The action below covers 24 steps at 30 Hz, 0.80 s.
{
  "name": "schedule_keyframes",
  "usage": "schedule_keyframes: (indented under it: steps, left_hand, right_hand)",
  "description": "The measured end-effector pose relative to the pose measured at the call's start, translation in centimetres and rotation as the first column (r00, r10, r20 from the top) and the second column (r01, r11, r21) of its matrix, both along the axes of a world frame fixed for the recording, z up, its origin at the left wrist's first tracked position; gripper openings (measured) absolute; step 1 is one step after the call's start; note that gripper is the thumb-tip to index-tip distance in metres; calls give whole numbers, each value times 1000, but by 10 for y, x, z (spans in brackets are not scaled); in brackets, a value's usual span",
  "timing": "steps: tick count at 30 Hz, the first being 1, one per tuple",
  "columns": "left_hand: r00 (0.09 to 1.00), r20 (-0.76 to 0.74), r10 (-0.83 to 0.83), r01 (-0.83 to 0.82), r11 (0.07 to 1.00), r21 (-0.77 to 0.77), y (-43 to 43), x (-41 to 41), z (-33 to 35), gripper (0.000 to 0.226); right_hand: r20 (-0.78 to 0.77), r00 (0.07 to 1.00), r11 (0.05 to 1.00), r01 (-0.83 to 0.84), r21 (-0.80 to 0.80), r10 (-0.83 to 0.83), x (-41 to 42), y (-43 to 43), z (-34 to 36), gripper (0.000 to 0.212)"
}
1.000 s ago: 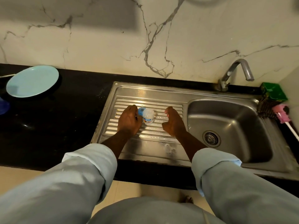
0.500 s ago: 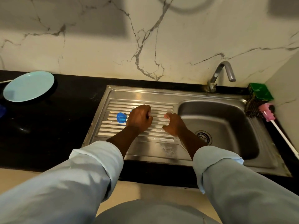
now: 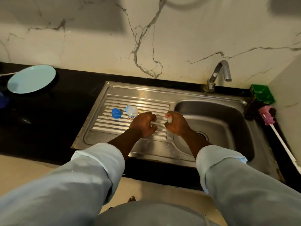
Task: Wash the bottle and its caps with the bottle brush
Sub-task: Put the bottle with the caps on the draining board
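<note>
A person stands at a steel sink (image 3: 211, 105) set in a black bench (image 3: 48, 121), with the washing not yet begun. The small clear bottle (image 3: 131, 111) stands uncapped on the ribbed drainboard (image 3: 114, 126) left of the basin, and a blue cap (image 3: 117, 113) lies just beside it, toward the bench's left edge. The left hand (image 3: 143, 123) hovers right next to the bottle, fingers curled into a fist; whether it holds anything cannot be told. The right hand (image 3: 176, 123), at the basin's rim, pinches a small pale piece (image 3: 169, 118) too blurred to name, possibly a second cap.

The bottle looks light, thin-walled plastic, likely slick when wet and easy to tip, so it is best gripped around the body while the brush works through the mouth. Whether it holds water cannot be made out.

The pink-headed bottle brush (image 3: 267, 117) lies untouched along the bench's right edge, near a green holder (image 3: 262, 93) at the far right corner, its contents unseen. A pale blue plate (image 3: 31, 79) sits at the far left corner.
</note>
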<state>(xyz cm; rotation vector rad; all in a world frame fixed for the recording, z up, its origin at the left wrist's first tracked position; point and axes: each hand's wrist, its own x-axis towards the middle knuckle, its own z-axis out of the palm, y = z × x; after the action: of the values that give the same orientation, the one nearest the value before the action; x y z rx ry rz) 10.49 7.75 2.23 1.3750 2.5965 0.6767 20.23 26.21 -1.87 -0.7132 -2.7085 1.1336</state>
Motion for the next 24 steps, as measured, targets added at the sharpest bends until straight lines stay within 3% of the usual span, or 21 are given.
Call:
schedule_keyframes:
  steps: [7, 12, 16, 20, 24]
  left_hand:
    - [993, -36, 110, -107, 992, 65, -42, -15, 8, 13]
    - [977, -19, 214, -211, 971, 116, -71, -45, 9, 20]
    - [969, -9, 247, -243, 960, 136, -89, -69, 10, 23]
    - [974, 18, 227, -228, 964, 138, -104, -98, 5, 21]
    - [977, 43, 208, -211, 971, 112, -111, -123, -2, 23]
  right_hand:
    - [-76, 989, 991, -131, -11, 130, -29, -36, 3, 35]
    - [-129, 977, 986, -168, 11, 168, -58, -63, 16, 42]
    - [-162, 976, 989, -144, 20, 145, -80, -77, 19, 60]
    - [-155, 979, 991, -134, -16, 129, -100, -90, 16, 93]
    - [-142, 976, 986, -161, 32, 164, -118, -104, 12, 93]
